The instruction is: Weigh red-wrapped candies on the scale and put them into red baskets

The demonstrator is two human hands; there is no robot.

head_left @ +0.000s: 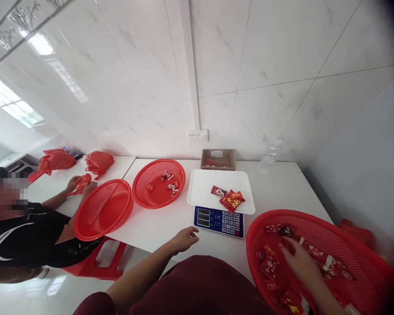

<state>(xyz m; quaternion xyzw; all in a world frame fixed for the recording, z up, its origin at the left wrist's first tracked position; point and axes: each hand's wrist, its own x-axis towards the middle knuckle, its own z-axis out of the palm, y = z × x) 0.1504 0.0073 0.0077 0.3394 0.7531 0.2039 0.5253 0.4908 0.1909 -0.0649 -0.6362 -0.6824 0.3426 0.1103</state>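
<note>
My left hand (185, 239) hovers in front of the scale (219, 222), fingers loosely bent and apart, with nothing in it. On the scale's white tray (200, 183) lie several red wrapped snack packets (232, 200). My right hand (297, 258) reaches into the large red basket (265, 218) at the right, among many small red packets (269, 264). Its fingers are blurred and partly hidden, so I cannot see whether they grip a packet.
A red basket (141, 186) with a few packets stands left of the scale, beside another red basket (126, 205). Behind the scale is a cardboard box (228, 161); a clear plastic bottle (269, 157) stands near the wall. At left a seated person (36, 236) handles a red bag (82, 183).
</note>
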